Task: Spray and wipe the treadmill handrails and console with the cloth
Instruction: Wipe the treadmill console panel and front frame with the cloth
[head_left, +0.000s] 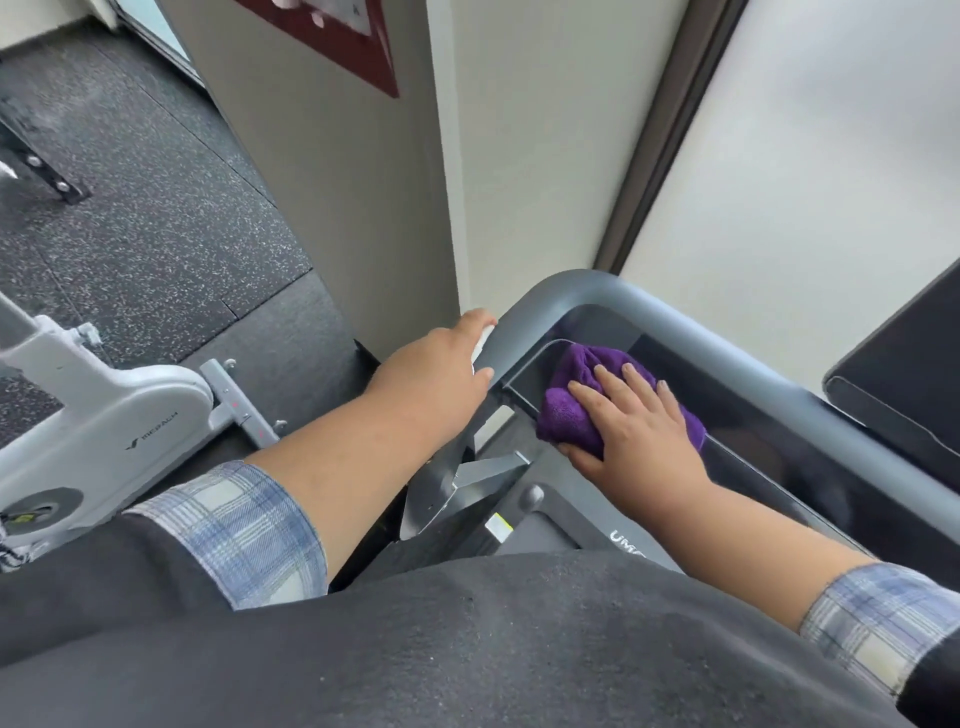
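We see the purple cloth (569, 410), bunched and fuzzy, pressed onto the glossy black console tray (535, 374) under the right hand (636, 421), fingers spread flat, thumb tucked beneath. The left hand (441, 371) wraps the grey handrail (550, 301) corner.

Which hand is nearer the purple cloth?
Right. The right hand presses flat on the cloth; the left hand is apart from it, at the handrail corner.
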